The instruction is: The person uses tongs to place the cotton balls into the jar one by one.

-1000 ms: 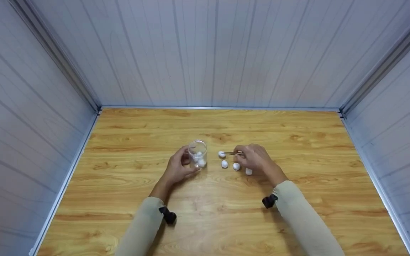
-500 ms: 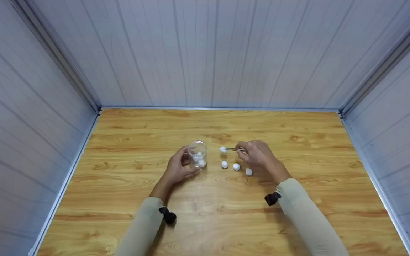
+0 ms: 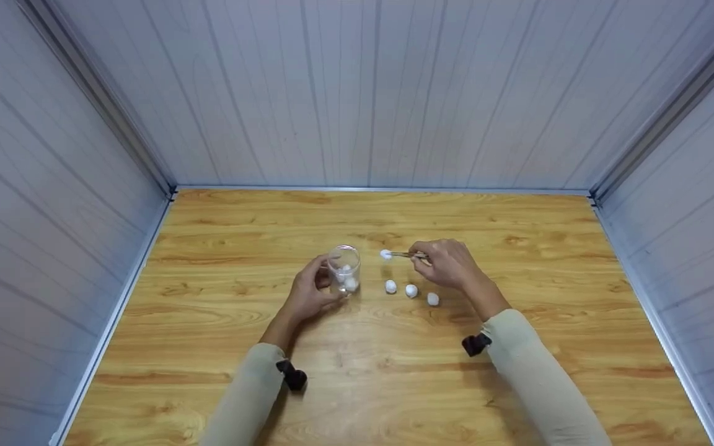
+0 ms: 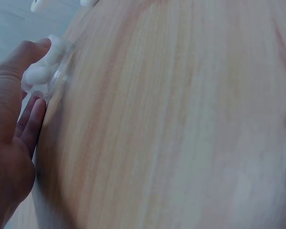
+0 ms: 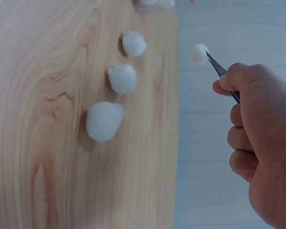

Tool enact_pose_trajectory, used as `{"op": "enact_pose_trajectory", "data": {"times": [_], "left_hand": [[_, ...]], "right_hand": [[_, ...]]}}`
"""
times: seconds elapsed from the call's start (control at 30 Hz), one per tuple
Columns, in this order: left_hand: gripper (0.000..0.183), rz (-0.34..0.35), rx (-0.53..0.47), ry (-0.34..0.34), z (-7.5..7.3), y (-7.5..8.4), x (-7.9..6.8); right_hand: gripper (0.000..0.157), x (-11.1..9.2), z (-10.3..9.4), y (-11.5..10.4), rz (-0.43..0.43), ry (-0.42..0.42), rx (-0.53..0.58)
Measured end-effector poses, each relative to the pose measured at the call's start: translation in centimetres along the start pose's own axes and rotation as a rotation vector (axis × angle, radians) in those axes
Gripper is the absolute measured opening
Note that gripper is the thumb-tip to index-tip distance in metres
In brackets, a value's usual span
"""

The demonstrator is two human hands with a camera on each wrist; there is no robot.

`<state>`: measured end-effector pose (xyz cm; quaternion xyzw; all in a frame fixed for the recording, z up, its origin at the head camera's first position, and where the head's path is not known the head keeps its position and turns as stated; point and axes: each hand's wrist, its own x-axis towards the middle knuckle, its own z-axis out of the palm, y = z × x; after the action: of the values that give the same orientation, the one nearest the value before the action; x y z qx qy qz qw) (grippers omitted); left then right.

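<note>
My left hand (image 3: 308,290) grips a clear glass (image 3: 344,254) from its left side, thumb at the near side. Several white cotton balls (image 4: 38,75) lie inside the glass, seen through its wall. My right hand (image 3: 450,265) pinches metal tweezers (image 3: 409,254). Between the tweezer tips is a cotton ball (image 5: 199,54), raised off the table and to the right of the glass. In the right wrist view the other fingers curl in behind the tweezers (image 5: 218,69). Three loose cotton balls (image 3: 411,290) rest on the table in a slanting row below the right hand.
A wood-grain table (image 3: 357,384) lies under everything. Pale panel walls (image 3: 357,93) enclose it at the back, left and right. A small black camera (image 3: 292,375) sits at the left wrist and another black camera (image 3: 476,344) at the right.
The tweezers have lifted the cotton ball off the table, and the right hand has risen away from me with it. The left hand and glass have stayed in place.
</note>
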<state>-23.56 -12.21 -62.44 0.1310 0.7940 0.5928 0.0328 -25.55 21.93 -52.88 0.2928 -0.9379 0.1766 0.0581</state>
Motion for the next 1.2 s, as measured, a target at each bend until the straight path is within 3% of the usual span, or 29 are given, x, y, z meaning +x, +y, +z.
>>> {"op": "enact_pose_trajectory", "data": {"times": [0.5,1.2], "left_hand": [[0.080,0.000,0.003,-0.017,0.0,0.2,-0.2],[0.084,-0.012,0.034,0.007,0.0,0.2,-0.1]], "right_hand": [[0.015,-0.1,-0.5,-0.3,-0.054,0.086,-0.026],[0.015,1.1,-1.8,-2.2,-0.087,0.166,0.021]]}}
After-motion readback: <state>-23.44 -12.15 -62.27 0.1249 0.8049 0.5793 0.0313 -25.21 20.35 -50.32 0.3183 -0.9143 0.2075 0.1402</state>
